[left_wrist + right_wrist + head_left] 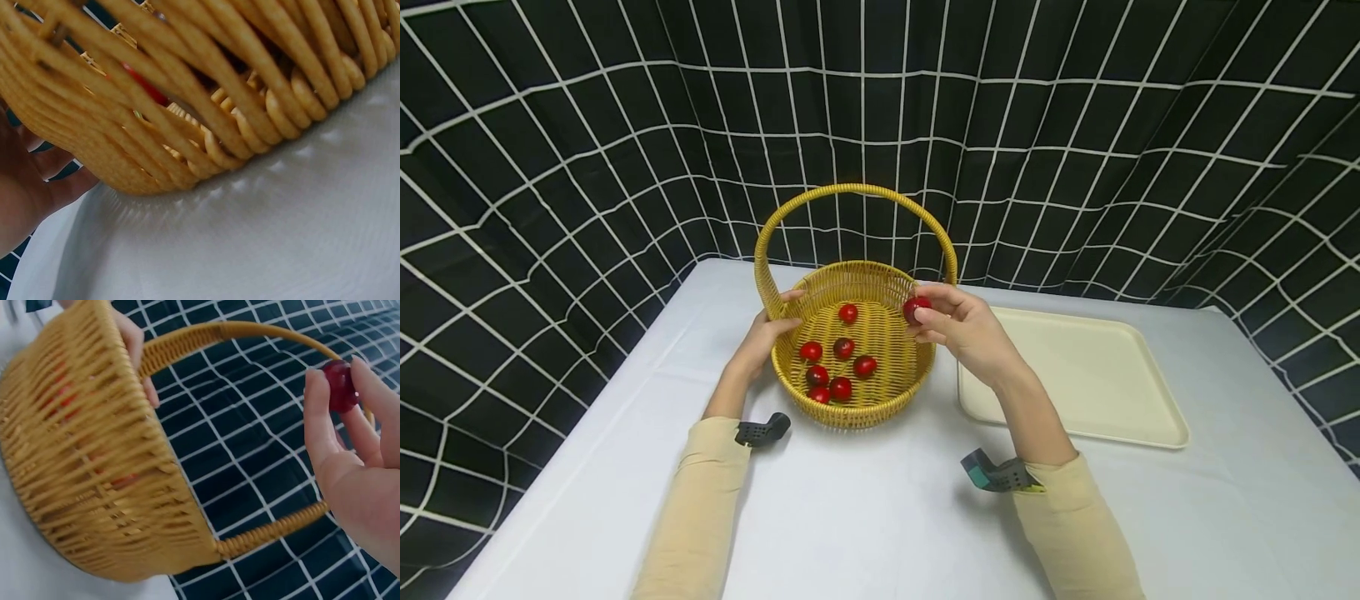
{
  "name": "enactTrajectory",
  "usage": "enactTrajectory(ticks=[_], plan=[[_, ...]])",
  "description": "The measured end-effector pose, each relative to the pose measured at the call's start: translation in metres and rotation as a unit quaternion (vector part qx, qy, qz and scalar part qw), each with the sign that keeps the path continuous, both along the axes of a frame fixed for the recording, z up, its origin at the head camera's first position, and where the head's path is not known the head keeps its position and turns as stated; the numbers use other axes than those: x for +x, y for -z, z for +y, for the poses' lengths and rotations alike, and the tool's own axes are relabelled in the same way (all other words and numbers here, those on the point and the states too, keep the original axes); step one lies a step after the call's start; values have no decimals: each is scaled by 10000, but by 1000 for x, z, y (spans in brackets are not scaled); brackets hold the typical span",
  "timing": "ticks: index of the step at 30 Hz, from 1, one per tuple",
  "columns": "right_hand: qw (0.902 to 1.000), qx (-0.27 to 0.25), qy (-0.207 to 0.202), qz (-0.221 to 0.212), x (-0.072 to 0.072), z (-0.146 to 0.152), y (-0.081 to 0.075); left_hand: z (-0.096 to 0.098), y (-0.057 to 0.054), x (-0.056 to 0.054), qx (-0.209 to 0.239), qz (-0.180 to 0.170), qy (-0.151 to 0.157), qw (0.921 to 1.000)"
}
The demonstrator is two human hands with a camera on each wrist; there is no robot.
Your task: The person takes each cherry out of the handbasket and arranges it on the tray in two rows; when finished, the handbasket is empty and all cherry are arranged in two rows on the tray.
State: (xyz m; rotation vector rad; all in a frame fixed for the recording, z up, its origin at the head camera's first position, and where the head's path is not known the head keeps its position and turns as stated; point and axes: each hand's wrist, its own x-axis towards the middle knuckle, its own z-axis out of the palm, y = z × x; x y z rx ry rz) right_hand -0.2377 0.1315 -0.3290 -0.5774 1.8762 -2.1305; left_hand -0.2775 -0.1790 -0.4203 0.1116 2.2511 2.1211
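A yellow woven basket [850, 417] with a tall arched handle stands on the table, several dark red cherries [865, 367] lying on its bottom. My left hand [754, 343] grips its left rim at the foot of the handle, thumb over the edge. Between thumb and fingertips, my right hand [981, 342] pinches a cherry [917, 311] above the basket's right rim. The right wrist view shows that cherry [340, 386] held up near the handle. In the left wrist view the basket wall [187, 106] hides most of what lies inside.
A cream rectangular tray [1082, 375] lies to the right of the basket, partly behind my right forearm. White cloth [865, 508] covers the table. Black curtains [865, 108] with a white grid hang behind and at both sides.
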Motion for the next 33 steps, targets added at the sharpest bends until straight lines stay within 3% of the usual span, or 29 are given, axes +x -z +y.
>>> enactTrajectory(ticks=[8,13,19,24,33], plan=[[9990,-393,224,-22,-8,23,-5,0,0,0,25,-53,20,10000],[9944,-815,660,-131,-15,40,-3,0,1,-1,42,-34,-3,10000],[9847,-871,1454,-399,-27,55,7,-1,3,-2,57,-29,15,10000],[9795,-595,1853,-524,-37,62,23,-1,2,-1,53,-18,-2,10000],[9629,504,2581,-606,-53,76,51,0,1,1,69,-8,-10,10000]])
